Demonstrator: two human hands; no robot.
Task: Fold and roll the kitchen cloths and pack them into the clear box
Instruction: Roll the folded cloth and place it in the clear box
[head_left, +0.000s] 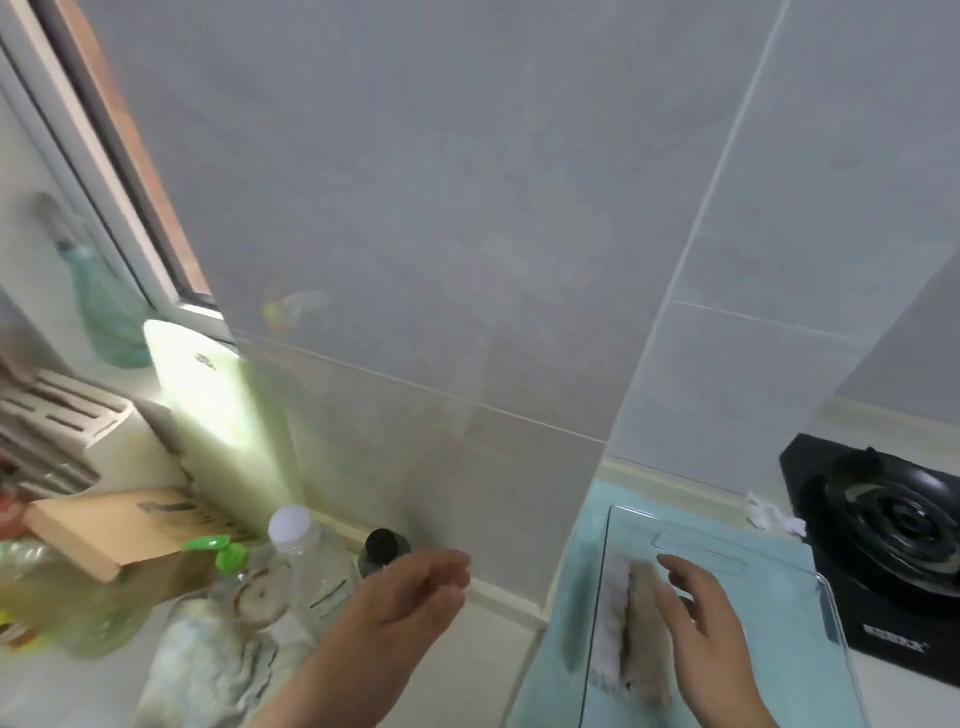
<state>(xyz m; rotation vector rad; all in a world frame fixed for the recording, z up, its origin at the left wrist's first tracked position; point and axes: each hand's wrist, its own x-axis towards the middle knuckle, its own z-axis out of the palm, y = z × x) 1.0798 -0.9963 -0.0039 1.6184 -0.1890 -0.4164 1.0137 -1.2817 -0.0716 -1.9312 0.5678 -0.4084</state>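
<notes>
The clear box (727, 551) stands on a pale blue mat at the lower right. Two rolled cloths lie side by side at its left wall: a whitish roll (610, 629) and a brownish roll (644, 649). My right hand (696, 623) hovers flat over the box with fingers spread, close above the brownish roll and holding nothing. My left hand (415, 592) is raised over the counter to the left of the box, fingers loosely curled and empty. A crumpled pale cloth (208, 670) lies on the counter at the lower left.
Bottles crowd the left: a clear one with a white cap (301, 556), a dark-capped one (382, 551), a green-pump bottle (223, 561). A cardboard box (104, 525) and a white container (208, 395) stand behind. A black gas stove (893, 540) sits right of the box.
</notes>
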